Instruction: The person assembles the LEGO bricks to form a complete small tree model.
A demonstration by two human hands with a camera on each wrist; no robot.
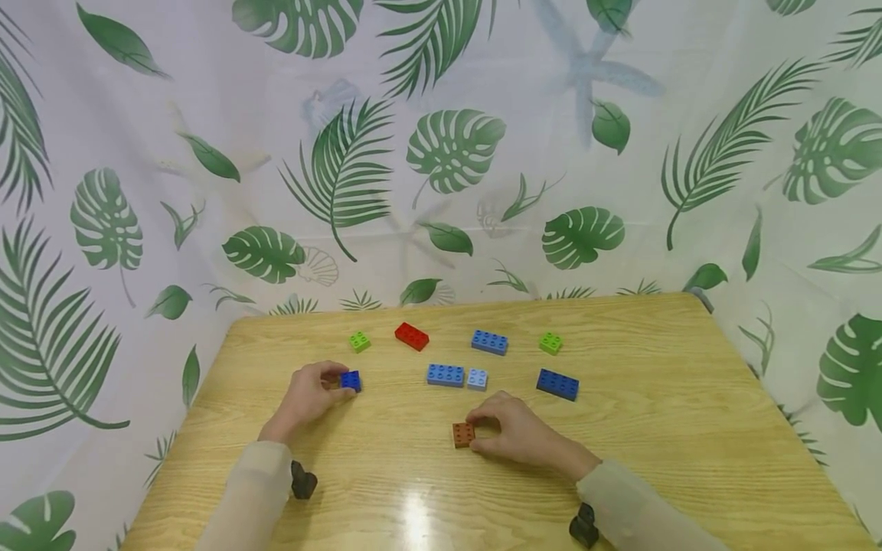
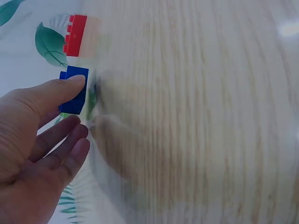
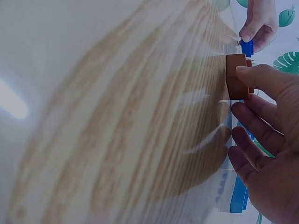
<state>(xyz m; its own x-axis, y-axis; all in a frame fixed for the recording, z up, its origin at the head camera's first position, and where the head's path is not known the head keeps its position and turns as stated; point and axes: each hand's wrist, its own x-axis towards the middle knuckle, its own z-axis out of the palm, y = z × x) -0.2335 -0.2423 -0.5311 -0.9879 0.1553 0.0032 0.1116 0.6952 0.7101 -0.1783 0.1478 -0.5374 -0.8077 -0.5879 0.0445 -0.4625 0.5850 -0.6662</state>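
My left hand point(image 1: 311, 396) pinches a small blue toy brick point(image 1: 351, 381) between thumb and fingers at the left of the table. In the left wrist view the thumb lies across the side of that blue brick point(image 2: 74, 100), and the lower fingers are held apart from it. Nearer the front, my right hand point(image 1: 518, 432) grips a small brown brick point(image 1: 463, 435), studs up. The right wrist view shows the thumb against the brown brick's side point(image 3: 236, 84), close over the wooden tabletop.
Beyond the hands lie a red brick point(image 1: 411, 337), two green bricks, one left point(image 1: 360, 341) and one right point(image 1: 550, 342), a blue brick point(image 1: 489, 342), another blue brick point(image 1: 445, 375) beside a light blue one point(image 1: 478, 379), and a dark blue brick point(image 1: 558, 384). A leaf-print curtain point(image 1: 455, 252) hangs behind.
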